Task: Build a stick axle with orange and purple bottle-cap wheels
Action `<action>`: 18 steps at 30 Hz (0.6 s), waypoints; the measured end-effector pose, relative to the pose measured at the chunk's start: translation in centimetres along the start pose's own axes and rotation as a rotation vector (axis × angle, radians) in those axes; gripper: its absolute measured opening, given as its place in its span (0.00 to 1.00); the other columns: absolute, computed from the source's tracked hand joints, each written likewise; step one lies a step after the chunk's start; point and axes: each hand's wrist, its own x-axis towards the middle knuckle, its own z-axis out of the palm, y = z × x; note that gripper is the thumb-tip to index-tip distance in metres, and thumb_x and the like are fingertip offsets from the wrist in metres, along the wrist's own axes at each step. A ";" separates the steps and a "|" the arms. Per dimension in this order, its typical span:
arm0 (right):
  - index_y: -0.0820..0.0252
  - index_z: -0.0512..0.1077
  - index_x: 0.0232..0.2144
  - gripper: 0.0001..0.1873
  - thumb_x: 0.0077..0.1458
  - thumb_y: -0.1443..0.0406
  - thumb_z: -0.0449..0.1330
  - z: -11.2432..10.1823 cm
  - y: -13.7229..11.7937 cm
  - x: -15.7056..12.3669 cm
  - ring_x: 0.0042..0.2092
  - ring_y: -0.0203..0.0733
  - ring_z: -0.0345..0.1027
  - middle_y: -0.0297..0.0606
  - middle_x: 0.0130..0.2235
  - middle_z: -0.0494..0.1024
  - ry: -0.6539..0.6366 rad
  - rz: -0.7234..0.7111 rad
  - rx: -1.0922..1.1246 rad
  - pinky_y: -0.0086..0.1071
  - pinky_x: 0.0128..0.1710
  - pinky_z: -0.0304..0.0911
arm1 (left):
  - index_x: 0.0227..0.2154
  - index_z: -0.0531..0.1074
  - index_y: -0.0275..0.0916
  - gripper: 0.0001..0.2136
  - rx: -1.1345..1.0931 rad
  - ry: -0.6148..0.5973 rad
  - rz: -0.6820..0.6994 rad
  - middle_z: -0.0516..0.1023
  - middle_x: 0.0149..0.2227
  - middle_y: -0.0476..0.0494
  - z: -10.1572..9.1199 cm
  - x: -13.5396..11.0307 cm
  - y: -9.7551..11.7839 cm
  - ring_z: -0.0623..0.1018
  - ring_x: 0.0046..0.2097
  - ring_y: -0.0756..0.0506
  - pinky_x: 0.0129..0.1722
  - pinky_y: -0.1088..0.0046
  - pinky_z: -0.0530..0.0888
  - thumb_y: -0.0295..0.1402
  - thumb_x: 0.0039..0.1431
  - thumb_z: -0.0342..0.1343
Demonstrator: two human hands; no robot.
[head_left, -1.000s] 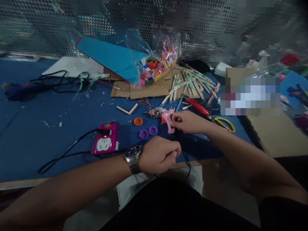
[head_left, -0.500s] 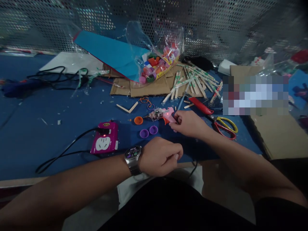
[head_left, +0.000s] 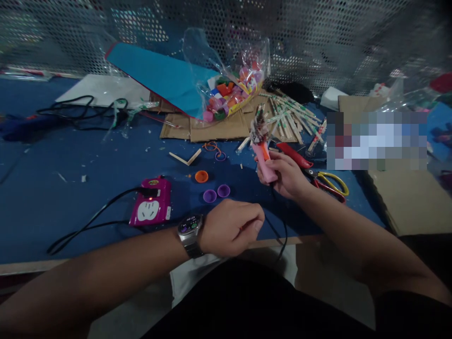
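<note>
My right hand (head_left: 287, 174) is wrapped round the handle of a pink hot glue gun (head_left: 263, 162) with an orange trigger. Its nozzle end is caked in dark, crusty residue and points away from me, up off the table. My left hand (head_left: 233, 228), with a watch on the wrist, is closed near the table's front edge. A speck of orange shows between its fingers, but what it holds is hidden. Just beyond it stand two purple cups (head_left: 209, 196) and an orange cup (head_left: 201, 176). Two short sticks joined in a V (head_left: 187, 161) lie farther left.
A magenta power strip (head_left: 151, 202) with a plugged-in black cord lies at left. Red and yellow-handled scissors (head_left: 328, 183) are right of the glue gun. Behind are wrapped sticks (head_left: 289, 115), cardboard (head_left: 219, 129), a bag of colourful caps (head_left: 229, 96) and a blue sheet (head_left: 158, 73).
My right hand has lifted the glue gun off the table and turned it, so its nozzle swings from pointing left to pointing away. My left hand stays closed, nearly in place.
</note>
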 end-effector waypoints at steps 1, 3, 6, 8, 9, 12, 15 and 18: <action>0.58 0.76 0.36 0.16 0.47 0.56 0.69 0.0 0.1 0.0 0.22 0.34 0.63 0.29 0.27 0.72 -0.003 0.010 0.039 0.32 0.21 0.56 | 0.35 0.69 0.41 0.07 -0.002 0.007 -0.013 0.76 0.27 0.53 0.0 0.0 0.0 0.71 0.26 0.51 0.29 0.72 0.65 0.31 0.73 0.51; 0.59 0.76 0.37 0.16 0.47 0.57 0.69 -0.1 0.3 0.1 0.23 0.35 0.65 0.32 0.29 0.76 -0.004 0.026 0.101 0.32 0.21 0.57 | 0.37 0.69 0.41 0.08 -0.005 0.028 -0.049 0.75 0.26 0.54 0.0 0.0 0.0 0.71 0.25 0.51 0.28 0.72 0.64 0.33 0.75 0.52; 0.60 0.76 0.38 0.16 0.50 0.57 0.71 0.0 0.4 0.0 0.23 0.33 0.64 0.33 0.30 0.78 -0.006 0.027 0.163 0.31 0.21 0.57 | 0.40 0.70 0.41 0.09 -0.008 0.071 -0.099 0.78 0.31 0.52 0.1 0.1 0.0 0.74 0.29 0.51 0.30 0.73 0.66 0.35 0.80 0.51; 0.59 0.76 0.38 0.17 0.51 0.56 0.73 0.1 0.5 0.0 0.23 0.32 0.62 0.32 0.30 0.76 -0.013 0.011 0.195 0.31 0.21 0.55 | 0.41 0.71 0.41 0.10 -0.012 0.103 -0.116 0.79 0.34 0.50 0.1 0.2 0.0 0.75 0.32 0.50 0.33 0.72 0.67 0.35 0.81 0.50; 0.59 0.76 0.38 0.18 0.52 0.55 0.74 0.1 0.5 0.0 0.23 0.31 0.61 0.32 0.30 0.75 -0.014 -0.002 0.209 0.31 0.21 0.54 | 0.41 0.71 0.41 0.10 -0.014 0.116 -0.120 0.79 0.35 0.50 0.1 0.2 0.1 0.75 0.33 0.50 0.34 0.72 0.67 0.36 0.82 0.50; 0.58 0.74 0.38 0.21 0.50 0.54 0.77 0.2 0.6 0.1 0.25 0.31 0.59 0.29 0.31 0.72 -0.003 -0.046 0.247 0.30 0.23 0.54 | 0.43 0.71 0.41 0.09 -0.036 0.142 -0.116 0.77 0.36 0.49 -0.1 0.2 0.2 0.74 0.36 0.49 0.37 0.70 0.69 0.37 0.81 0.50; 0.56 0.72 0.35 0.23 0.48 0.54 0.79 0.1 0.5 0.0 0.27 0.33 0.61 0.28 0.30 0.70 -0.002 -0.065 0.264 0.32 0.25 0.56 | 0.48 0.70 0.41 0.09 -0.075 0.197 -0.081 0.74 0.40 0.46 0.0 -0.1 0.1 0.73 0.38 0.47 0.40 0.67 0.71 0.37 0.81 0.47; 0.55 0.69 0.34 0.23 0.48 0.56 0.78 0.1 0.2 -0.1 0.28 0.34 0.65 0.29 0.32 0.70 -0.015 -0.055 0.283 0.32 0.27 0.60 | 0.52 0.71 0.42 0.10 -0.137 0.329 -0.051 0.73 0.45 0.41 0.3 -0.5 -0.2 0.74 0.44 0.43 0.44 0.62 0.73 0.35 0.81 0.45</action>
